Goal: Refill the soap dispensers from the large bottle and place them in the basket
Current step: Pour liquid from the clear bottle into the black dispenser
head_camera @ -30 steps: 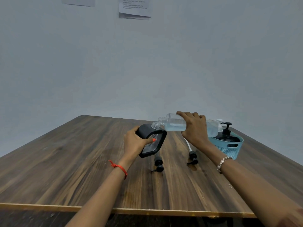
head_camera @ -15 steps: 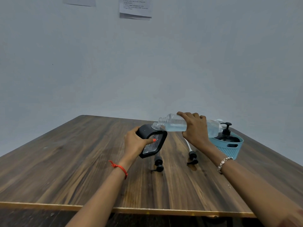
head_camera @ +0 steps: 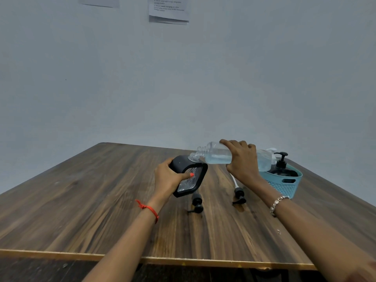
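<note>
soap dispenser [head_camera: 188, 176], tilted in the gripping left hand [head_camera: 166, 178], looks rigid, likely slippery; right hand [head_camera: 243, 159] wraps the half-full large bottle [head_camera: 215, 155] mid-body.

Hidden and cut off around the basket [head_camera: 284, 187]

Inside the basket, a black dispenser [head_camera: 281, 161] shows only its pump and shoulders, the body behind the wall; a white pump top [head_camera: 271, 150] behind it is mostly masked by the large bottle [head_camera: 215, 155]; just left of the basket, the right grip [head_camera: 243, 159] covers the bottle's middle; further left, the left grip [head_camera: 166, 178] has its fingers out of sight behind the held dispenser [head_camera: 180, 164], which hides the tube of the pump [head_camera: 197, 203] lying beneath it; whether liquid runs between the two mouths is too small to tell; far above the basket, a printed sheet [head_camera: 168, 9] is cut by the top edge, its text unreadable; the desk [head_camera: 101, 200] runs off both sides.
</note>
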Demonstrator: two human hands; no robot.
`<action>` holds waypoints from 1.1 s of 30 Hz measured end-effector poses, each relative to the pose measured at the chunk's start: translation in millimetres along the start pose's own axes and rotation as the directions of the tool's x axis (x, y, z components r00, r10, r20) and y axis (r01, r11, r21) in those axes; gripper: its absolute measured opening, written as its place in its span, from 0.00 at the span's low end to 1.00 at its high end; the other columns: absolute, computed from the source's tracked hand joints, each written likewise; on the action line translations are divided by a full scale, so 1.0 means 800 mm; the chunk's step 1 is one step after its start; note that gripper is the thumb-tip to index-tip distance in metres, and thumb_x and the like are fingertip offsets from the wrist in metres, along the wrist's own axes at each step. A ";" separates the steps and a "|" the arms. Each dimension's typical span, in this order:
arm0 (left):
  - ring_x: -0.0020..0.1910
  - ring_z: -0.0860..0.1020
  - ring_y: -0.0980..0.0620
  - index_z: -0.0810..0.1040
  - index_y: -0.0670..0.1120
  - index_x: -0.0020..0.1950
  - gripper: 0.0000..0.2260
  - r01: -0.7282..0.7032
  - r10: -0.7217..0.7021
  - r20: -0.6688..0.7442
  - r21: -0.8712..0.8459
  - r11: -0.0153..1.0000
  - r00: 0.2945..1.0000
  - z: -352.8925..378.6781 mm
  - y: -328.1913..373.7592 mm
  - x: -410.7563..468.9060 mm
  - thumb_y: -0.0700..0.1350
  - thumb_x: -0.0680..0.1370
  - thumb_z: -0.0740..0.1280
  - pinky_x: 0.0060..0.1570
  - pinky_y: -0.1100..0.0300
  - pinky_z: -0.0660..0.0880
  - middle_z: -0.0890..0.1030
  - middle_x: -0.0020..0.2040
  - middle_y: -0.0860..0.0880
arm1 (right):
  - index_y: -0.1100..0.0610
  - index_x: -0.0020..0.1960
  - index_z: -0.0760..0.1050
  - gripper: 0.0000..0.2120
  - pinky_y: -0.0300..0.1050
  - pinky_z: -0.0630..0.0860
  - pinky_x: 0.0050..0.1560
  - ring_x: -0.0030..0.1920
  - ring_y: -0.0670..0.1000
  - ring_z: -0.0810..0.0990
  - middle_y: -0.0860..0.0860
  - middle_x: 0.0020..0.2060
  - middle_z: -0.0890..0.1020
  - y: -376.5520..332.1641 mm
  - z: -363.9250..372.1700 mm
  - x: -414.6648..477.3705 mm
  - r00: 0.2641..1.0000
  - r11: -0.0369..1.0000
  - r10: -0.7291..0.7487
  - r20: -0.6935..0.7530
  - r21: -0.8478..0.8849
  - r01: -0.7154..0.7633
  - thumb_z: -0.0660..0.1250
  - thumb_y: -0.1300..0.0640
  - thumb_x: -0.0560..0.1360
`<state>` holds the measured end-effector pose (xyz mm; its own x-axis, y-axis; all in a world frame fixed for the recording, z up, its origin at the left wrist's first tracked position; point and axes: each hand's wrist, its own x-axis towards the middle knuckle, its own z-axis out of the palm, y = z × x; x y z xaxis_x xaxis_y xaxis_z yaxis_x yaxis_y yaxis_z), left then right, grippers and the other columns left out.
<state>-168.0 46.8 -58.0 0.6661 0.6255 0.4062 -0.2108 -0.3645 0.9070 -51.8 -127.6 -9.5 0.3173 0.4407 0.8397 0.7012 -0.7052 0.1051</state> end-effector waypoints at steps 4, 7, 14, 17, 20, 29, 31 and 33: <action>0.46 0.82 0.51 0.80 0.44 0.54 0.26 0.007 -0.007 0.002 0.000 1.000 1.000 -0.001 -0.001 0.001 0.42 0.58 0.81 0.48 0.53 0.80 0.84 0.47 0.48 | 0.55 0.59 0.76 0.32 0.55 0.70 0.46 0.43 0.60 0.78 0.54 0.47 0.83 0.000 0.000 0.001 1.000 1.000 -0.003 -0.004 -0.006 0.003 0.72 0.69 0.55; 0.46 0.82 0.51 0.79 0.45 0.53 0.25 0.008 -0.008 -0.002 -0.001 1.000 1.000 -0.001 0.000 0.000 0.41 0.58 0.81 0.48 0.54 0.79 0.84 0.46 0.48 | 0.55 0.59 0.76 0.32 0.55 0.70 0.47 0.43 0.60 0.78 0.54 0.48 0.83 0.000 0.000 0.001 1.000 1.000 -0.003 -0.001 -0.004 0.003 0.71 0.69 0.55; 0.45 0.82 0.51 0.79 0.46 0.52 0.24 0.017 -0.017 -0.004 0.004 1.000 1.000 -0.002 0.000 0.000 0.40 0.59 0.81 0.47 0.54 0.80 0.84 0.46 0.47 | 0.55 0.60 0.76 0.32 0.55 0.70 0.47 0.44 0.60 0.78 0.53 0.48 0.83 -0.001 0.001 0.000 1.000 1.000 0.003 0.007 -0.006 -0.003 0.71 0.69 0.56; 0.45 0.82 0.51 0.79 0.45 0.53 0.24 0.019 -0.019 -0.004 0.005 1.000 1.000 -0.002 0.000 -0.001 0.40 0.59 0.81 0.47 0.54 0.80 0.84 0.46 0.47 | 0.55 0.60 0.76 0.32 0.55 0.69 0.47 0.45 0.60 0.78 0.54 0.49 0.82 -0.001 0.000 0.001 1.000 1.000 0.000 0.017 -0.008 0.001 0.71 0.69 0.56; 0.45 0.82 0.50 0.79 0.45 0.53 0.25 0.024 -0.024 -0.004 0.010 1.000 1.000 -0.002 -0.001 -0.001 0.41 0.58 0.81 0.47 0.53 0.80 0.84 0.46 0.47 | 0.55 0.60 0.76 0.32 0.55 0.69 0.48 0.45 0.60 0.78 0.54 0.49 0.82 -0.001 0.000 0.000 1.000 1.000 -0.002 0.017 -0.013 0.002 0.71 0.69 0.56; 0.46 0.82 0.50 0.79 0.44 0.54 0.25 0.037 -0.037 0.011 -0.025 0.999 0.999 -0.002 -0.002 -0.003 0.40 0.58 0.81 0.49 0.52 0.80 0.84 0.47 0.46 | 0.55 0.58 0.77 0.33 0.54 0.70 0.46 0.42 0.60 0.78 0.53 0.46 0.83 -0.001 0.001 -0.001 1.000 1.000 -0.014 -0.013 -0.021 0.014 0.72 0.70 0.54; 0.46 0.82 0.50 0.79 0.44 0.54 0.25 0.042 -0.042 0.013 -0.025 0.999 0.999 -0.002 -0.002 -0.004 0.40 0.58 0.81 0.49 0.51 0.80 0.84 0.47 0.47 | 0.55 0.58 0.77 0.33 0.54 0.71 0.46 0.42 0.60 0.79 0.54 0.46 0.83 -0.001 0.001 -0.002 1.000 1.000 -0.018 -0.018 -0.023 0.017 0.72 0.70 0.54; 0.46 0.82 0.50 0.79 0.44 0.54 0.26 0.043 -0.043 0.011 -0.025 0.999 0.999 -0.002 -0.002 -0.004 0.41 0.58 0.81 0.49 0.51 0.80 0.84 0.47 0.47 | 0.55 0.58 0.77 0.33 0.55 0.71 0.45 0.41 0.60 0.79 0.54 0.46 0.83 0.000 0.001 -0.002 1.000 0.999 -0.019 -0.023 -0.026 0.018 0.72 0.70 0.53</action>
<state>-170.7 46.6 -60.5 0.6826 0.6327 0.3656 -0.1997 -0.3198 0.9262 -51.7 -127.6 -11.3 0.2892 0.4410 0.8497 0.6897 -0.7115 0.1345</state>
